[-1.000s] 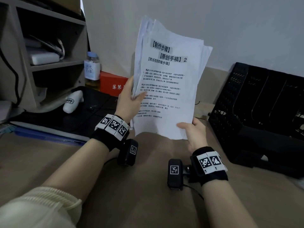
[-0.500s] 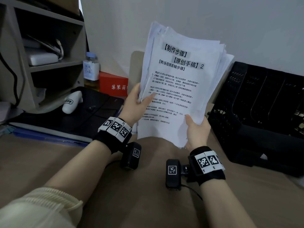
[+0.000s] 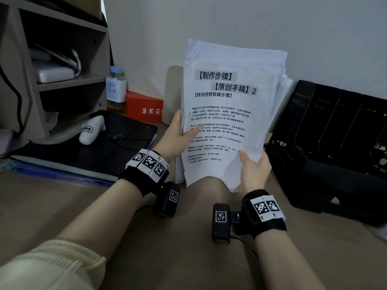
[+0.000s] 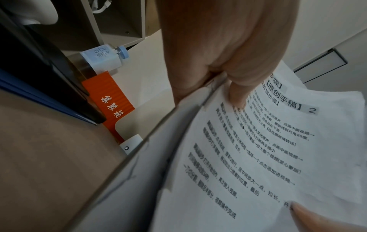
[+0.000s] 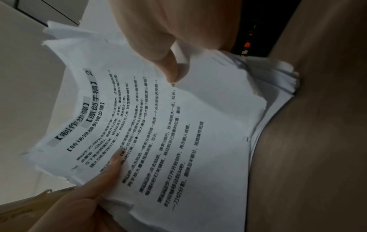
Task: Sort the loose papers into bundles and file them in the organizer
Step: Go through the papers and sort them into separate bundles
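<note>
A thick stack of white printed papers [image 3: 230,114] stands upright on its bottom edge on the brown desk [image 3: 178,248], sheets unevenly fanned at the top and right. My left hand [image 3: 180,132] grips its left edge, thumb on the front page. My right hand [image 3: 252,170] grips the lower right corner, thumb on the front. The left wrist view shows the stack [image 4: 268,157] under my left thumb [image 4: 238,94]; the right wrist view shows the papers [image 5: 178,133] pinched by my right thumb [image 5: 170,69]. The black mesh organizer [image 3: 326,143] stands just right of the stack.
A grey shelf unit [image 3: 52,70] stands at the left. A labelled bottle [image 3: 115,88] and an orange box [image 3: 144,107] sit by the wall. A white device [image 3: 92,129] lies on black and blue folders [image 3: 79,155]. A beige board [image 3: 172,93] leans behind the papers.
Both hands have carried the paper stack rightward and lower, closer to the organizer, and its bottom edge now rests on the desk. The sheets look squarer than before.
</note>
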Tool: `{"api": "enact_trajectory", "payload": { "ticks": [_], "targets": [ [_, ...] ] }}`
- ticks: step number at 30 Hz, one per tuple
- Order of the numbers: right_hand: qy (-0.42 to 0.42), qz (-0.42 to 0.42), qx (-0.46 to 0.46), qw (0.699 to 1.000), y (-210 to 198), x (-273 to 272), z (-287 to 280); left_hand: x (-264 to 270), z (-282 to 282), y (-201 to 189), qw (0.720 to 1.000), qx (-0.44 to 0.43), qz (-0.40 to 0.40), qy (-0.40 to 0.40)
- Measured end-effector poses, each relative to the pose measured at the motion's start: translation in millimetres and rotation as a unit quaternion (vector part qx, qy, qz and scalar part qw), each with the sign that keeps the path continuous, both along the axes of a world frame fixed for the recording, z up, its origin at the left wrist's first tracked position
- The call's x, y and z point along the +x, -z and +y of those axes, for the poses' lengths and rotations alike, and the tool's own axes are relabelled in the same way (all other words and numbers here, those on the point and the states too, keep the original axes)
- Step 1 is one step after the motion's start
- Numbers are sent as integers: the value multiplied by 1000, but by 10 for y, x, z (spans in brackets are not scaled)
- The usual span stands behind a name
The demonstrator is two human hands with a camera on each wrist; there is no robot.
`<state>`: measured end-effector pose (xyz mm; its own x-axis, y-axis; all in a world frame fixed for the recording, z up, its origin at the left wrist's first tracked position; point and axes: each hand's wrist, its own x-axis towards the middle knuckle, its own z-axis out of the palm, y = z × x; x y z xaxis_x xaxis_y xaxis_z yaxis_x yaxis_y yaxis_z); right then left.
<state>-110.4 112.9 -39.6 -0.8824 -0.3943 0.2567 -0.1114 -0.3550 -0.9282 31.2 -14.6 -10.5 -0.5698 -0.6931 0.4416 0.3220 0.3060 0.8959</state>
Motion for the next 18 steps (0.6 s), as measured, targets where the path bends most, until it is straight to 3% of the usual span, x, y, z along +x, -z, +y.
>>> {"api": "enact_trajectory", "payload": {
  "ticks": [10,18],
  "targets": [
    [-30,-37,-37,998,-98,18,34,-5,33,-56,999,-3,27,-23],
    [-81,-98,47,991,44,-31,26,6,47,-79,999,-6,18,-34]
  ]
}}
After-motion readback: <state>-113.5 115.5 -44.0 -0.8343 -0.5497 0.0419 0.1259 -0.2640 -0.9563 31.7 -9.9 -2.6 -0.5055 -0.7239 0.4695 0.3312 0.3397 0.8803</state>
